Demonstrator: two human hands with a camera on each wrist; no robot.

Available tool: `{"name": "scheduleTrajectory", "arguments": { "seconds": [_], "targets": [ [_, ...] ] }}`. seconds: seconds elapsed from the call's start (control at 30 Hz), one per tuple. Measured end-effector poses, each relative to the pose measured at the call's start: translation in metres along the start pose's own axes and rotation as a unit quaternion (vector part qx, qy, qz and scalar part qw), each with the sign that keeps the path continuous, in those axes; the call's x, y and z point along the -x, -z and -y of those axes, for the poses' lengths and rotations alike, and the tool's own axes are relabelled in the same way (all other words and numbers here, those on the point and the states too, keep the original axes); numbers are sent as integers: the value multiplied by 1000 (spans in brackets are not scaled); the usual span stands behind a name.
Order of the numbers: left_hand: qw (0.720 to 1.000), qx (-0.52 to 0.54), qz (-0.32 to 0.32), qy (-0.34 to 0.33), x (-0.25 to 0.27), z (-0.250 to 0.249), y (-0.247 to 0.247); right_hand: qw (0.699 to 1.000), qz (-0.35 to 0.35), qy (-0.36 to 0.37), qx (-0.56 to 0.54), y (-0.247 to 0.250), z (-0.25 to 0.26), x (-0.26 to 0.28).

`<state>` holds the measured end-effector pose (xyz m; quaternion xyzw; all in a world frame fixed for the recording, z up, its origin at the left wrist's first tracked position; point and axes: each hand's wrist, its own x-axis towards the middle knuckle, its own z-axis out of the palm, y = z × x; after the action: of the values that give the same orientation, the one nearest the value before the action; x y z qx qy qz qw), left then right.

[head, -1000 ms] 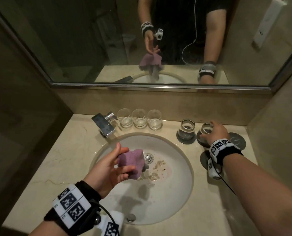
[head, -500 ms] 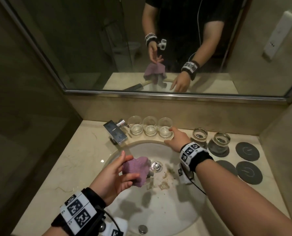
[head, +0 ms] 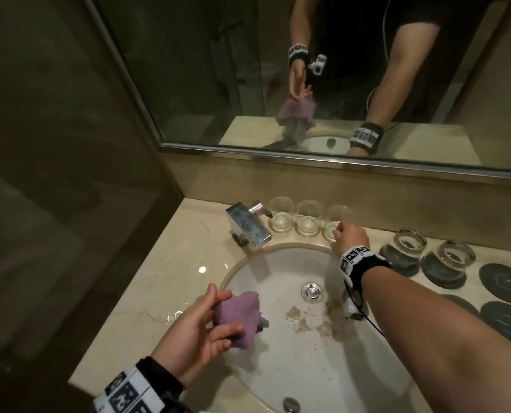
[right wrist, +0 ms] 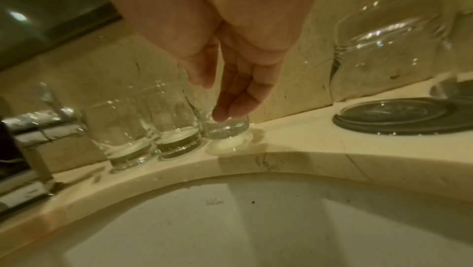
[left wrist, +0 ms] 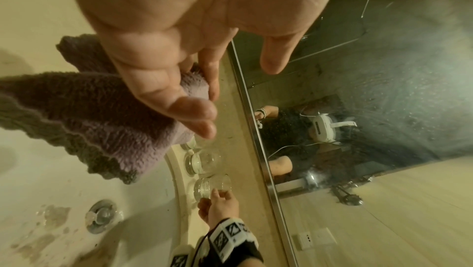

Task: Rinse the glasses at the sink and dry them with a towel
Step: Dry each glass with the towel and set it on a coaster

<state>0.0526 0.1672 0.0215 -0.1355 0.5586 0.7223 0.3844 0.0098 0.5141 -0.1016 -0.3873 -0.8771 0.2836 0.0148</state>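
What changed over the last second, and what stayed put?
The right hand let go of a glass on the dark coasters, moved left along the counter and now takes hold of the rightmost glass of the three beside the faucet. The left hand still holds the purple towel over the sink.

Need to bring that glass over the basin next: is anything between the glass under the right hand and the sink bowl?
Nothing visible. The right hand grips the rightmost glass of the row of three, at the counter edge beside the sink. Its neighbour glass stands on its far side, toward the tap, off the path.
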Motion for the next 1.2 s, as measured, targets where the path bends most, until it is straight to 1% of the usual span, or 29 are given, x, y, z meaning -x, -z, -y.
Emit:
{"name": "scheduleTrajectory", "arguments": {
  "seconds": [0.1,0.27,0.43,0.47,0.5,0.53,0.57,0.67,0.73,0.77,0.83,0.9,0.97,1.0,1.03,1.07,1.13,1.2],
  "targets": [
    [1000,-4,11,-3,3,-7,0,997,-32,-3,-75,-2,-2,21],
    [998,-53,39,-20,6,-29,-17,990,-43,44,-126,5,2,77],
    [992,-96,72,-35,-1,-40,-37,975,-15,91,-202,14,22,147],
    [990,-110,74,-39,-4,-40,-39,968,-7,90,-235,16,27,159],
    [989,-122,73,-46,-6,-41,-41,954,0,78,-290,18,31,171],
    [987,-132,68,-56,-8,-43,-42,931,7,58,-361,22,36,182],
    [986,-138,59,-67,-10,-44,-43,901,20,33,-433,25,40,190],
    [983,-148,34,-99,-15,-49,-47,792,61,-28,-607,40,53,210],
    [982,-152,25,-105,-18,-51,-47,711,91,-44,-696,51,62,219],
    [982,-153,25,-106,-19,-53,-48,661,106,-53,-741,58,66,223],
    [982,-155,28,-104,-21,-54,-47,542,136,-73,-826,69,74,232],
    [982,-155,41,-102,-19,-55,-49,432,150,-65,-887,77,83,241],
    [979,-164,55,-104,-17,-55,-51,342,167,-24,-924,80,90,248],
    [978,-171,60,-105,-16,-55,-52,308,179,1,-934,79,92,252],
    [977,-173,65,-107,-15,-55,-53,286,192,22,-939,79,95,254],
    [976,-174,67,-108,-15,-54,-53,275,203,36,-939,79,97,257],
    [976,-177,72,-107,-14,-54,-52,266,218,55,-937,77,101,258],
    [974,-186,76,-108,-13,-53,-52,269,223,61,-935,78,102,256]
  ]
}}
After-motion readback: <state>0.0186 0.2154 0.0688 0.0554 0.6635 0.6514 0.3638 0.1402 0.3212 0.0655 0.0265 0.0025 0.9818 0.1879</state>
